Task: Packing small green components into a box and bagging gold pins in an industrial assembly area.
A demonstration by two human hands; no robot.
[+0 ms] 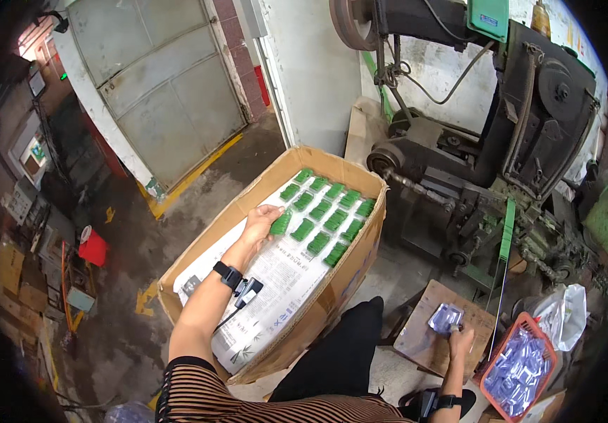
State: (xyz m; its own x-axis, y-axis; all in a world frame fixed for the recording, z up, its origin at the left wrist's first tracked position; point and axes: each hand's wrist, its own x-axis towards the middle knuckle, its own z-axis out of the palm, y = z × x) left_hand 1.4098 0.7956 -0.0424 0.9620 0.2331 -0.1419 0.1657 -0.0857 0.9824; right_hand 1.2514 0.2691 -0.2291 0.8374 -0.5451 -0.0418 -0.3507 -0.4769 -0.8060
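Note:
My left hand (260,221) reaches into a large open cardboard box (332,299), its fingers closed on the edge of a small clear pack of green strips (281,223). Rows of similar green packs (320,210) lie on a printed paper sheet (269,290) inside the box, to the right of that hand. On a wooden board (420,337) at the lower right rests a clear, bluish plastic case (445,317). The fingers of my right hand (462,341) are closed at its near right edge; the exact grip is too small to see well.
An orange basket (486,384) full of clear plastic pieces stands right of the board, beside a white plastic bag (565,317). A dark machine (459,162) with a wheel and cables fills the upper right. A red bucket (92,246) sits on the floor at left, before a metal door (166,84).

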